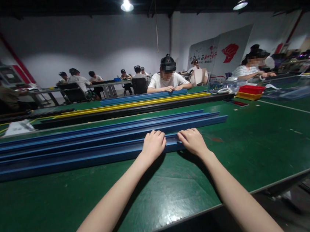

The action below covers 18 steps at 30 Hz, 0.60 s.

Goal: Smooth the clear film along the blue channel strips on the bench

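A long blue channel strip (93, 157) lies across the green table in front of me, its right end between and under my hands. My left hand (154, 144) is closed over the strip, fingers curled round its far edge. At the strip's right end, my right hand (193, 140) is closed too, with thumb and fingers on the tip; whether a small part is between them is hidden. Just beyond lie several more blue channel strips (194, 123), parallel to the first and apart from my hands.
Yellow strips (142, 104) and black strips (132, 112) lie farther back. A person (168, 74) opposite handles another blue strip (142, 97). Red and yellow bins (250, 92) and a phone (236, 102) are at right. The green table's (193, 212) near edge runs below my arms.
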Motion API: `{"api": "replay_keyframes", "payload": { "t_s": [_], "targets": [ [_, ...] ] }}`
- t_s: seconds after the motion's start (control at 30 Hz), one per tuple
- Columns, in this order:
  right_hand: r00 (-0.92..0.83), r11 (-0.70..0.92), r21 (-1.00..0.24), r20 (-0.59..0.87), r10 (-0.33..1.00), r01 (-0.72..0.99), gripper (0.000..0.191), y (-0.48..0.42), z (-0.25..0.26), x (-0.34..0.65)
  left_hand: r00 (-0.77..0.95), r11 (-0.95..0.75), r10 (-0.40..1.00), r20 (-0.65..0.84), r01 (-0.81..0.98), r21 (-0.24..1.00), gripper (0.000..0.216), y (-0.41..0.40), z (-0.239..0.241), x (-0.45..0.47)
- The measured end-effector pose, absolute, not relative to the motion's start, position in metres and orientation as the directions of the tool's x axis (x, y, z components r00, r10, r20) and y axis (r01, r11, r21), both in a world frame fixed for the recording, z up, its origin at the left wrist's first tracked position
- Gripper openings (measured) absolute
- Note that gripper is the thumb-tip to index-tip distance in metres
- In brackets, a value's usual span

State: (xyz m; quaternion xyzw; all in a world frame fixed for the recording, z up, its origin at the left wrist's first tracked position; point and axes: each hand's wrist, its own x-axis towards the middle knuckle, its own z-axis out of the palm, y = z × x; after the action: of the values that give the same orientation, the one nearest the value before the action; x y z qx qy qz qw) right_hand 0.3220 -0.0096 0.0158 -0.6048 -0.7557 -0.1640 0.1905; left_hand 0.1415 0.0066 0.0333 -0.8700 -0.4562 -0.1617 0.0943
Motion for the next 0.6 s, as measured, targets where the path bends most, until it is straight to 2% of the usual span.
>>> {"api": "replay_keyframes", "payload": {
  "t_s": [0.13,0.3,0.43,0.6],
  "targets": [
    [-0.284,0.327,-0.005,0.483,0.828,0.945,0.035,-0.008,0.013,0.319,0.589,-0.626,0.737,0.333,0.780,0.007,0.025,0.008,0.028,0.142],
    [-0.276,0.333,-0.031,0.488,0.828,0.942,0.035,-0.007,0.012,0.322,0.594,-0.614,0.749,0.295,0.789,-0.030,0.027,0.008,0.029,0.140],
    [-0.214,0.274,-0.044,0.512,0.832,0.961,0.035,-0.007,0.013,0.325,0.562,-0.569,0.774,0.290,0.820,-0.070,0.029,0.008,0.034,0.138],
    [-0.072,0.117,-0.048,0.546,0.835,0.992,0.037,-0.008,0.015,0.327,0.469,-0.450,0.842,0.267,0.883,-0.133,0.029,0.009,0.041,0.134]
  ]
}}
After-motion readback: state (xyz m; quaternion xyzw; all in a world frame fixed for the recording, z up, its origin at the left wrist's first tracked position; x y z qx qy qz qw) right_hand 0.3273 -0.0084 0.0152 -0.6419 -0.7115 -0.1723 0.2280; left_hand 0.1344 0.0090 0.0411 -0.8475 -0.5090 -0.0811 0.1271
